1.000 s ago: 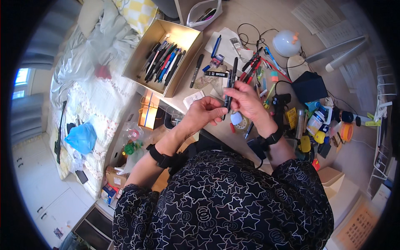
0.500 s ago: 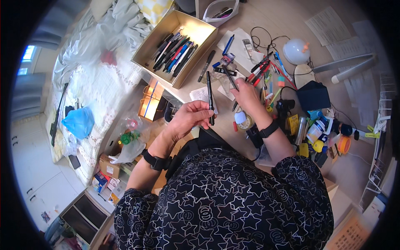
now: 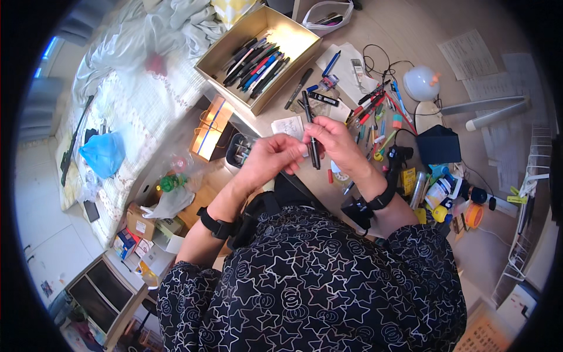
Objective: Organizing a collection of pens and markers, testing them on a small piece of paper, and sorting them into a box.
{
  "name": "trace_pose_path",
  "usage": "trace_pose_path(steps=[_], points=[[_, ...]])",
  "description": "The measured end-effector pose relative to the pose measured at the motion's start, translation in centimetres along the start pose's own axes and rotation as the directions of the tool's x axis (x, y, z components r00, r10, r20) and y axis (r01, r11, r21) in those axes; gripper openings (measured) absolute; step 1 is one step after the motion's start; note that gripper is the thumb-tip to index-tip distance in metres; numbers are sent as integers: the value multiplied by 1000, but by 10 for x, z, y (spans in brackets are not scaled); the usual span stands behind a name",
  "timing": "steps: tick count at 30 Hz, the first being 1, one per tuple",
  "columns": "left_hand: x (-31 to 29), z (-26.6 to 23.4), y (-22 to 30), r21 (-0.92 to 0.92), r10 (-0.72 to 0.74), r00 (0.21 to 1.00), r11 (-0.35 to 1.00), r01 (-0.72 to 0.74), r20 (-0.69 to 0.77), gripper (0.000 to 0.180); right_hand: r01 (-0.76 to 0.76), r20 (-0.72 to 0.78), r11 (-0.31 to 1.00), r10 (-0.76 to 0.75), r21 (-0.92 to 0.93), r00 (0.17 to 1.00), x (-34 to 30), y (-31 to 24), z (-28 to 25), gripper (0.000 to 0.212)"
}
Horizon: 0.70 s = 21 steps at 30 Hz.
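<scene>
Above the near edge of the desk, my right hand [image 3: 337,139] is closed round a slim black pen [image 3: 313,154], held nearly upright. A second dark pen may lie alongside it; I cannot tell. My left hand [image 3: 274,157] is just left of the pen, thumb and fingers pinched together close to its lower half. What the left fingertips hold, if anything, is too small to make out. Beyond the hands, a gold open box [image 3: 256,105] holds several pens [image 3: 258,67] lying side by side. A dark marker [image 3: 299,88] lies on the desk beside the box.
Right of my right hand are loose red and black pens [image 3: 370,105], a white balloon-like ball [image 3: 419,82], a dark square item [image 3: 438,145] and a heap of bottles [image 3: 440,193]. A white pouch [image 3: 328,14] lies behind the box. The bed [image 3: 141,100] is at left.
My right hand has come back from the loose items toward my left hand. The upright black pen, earlier in my left hand, now appears in my right. The view has shifted slightly.
</scene>
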<state>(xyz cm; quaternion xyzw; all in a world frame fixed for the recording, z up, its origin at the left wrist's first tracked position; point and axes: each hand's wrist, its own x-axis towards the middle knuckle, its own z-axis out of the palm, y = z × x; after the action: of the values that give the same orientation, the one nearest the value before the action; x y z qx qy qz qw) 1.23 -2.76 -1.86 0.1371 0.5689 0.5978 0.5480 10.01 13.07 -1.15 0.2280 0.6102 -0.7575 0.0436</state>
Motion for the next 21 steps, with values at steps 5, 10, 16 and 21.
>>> trace_pose_path(steps=[5, 10, 16, 21], points=[[-2, -15, 15, -237, 102, 978, 961, -144, -182, 27, -144, 284, 982, 174, -123, 943, -12, -25, 12, 23], [-5, -28, 13, -435, 112, 977, 882, -180, -179, 11, -157, 268, 988, 155, -16, 951, -15, -28, 13, 19], [-13, -39, 0, -563, 101, 969, 799, -213, -224, 10, 75, 29, 917, -94, 393, 995, -16, -32, 15, 26], [-21, -29, 4, -476, 64, 997, 876, -77, -44, 8, 334, -143, 896, -304, 294, 942, -3, -25, 21, 28]])
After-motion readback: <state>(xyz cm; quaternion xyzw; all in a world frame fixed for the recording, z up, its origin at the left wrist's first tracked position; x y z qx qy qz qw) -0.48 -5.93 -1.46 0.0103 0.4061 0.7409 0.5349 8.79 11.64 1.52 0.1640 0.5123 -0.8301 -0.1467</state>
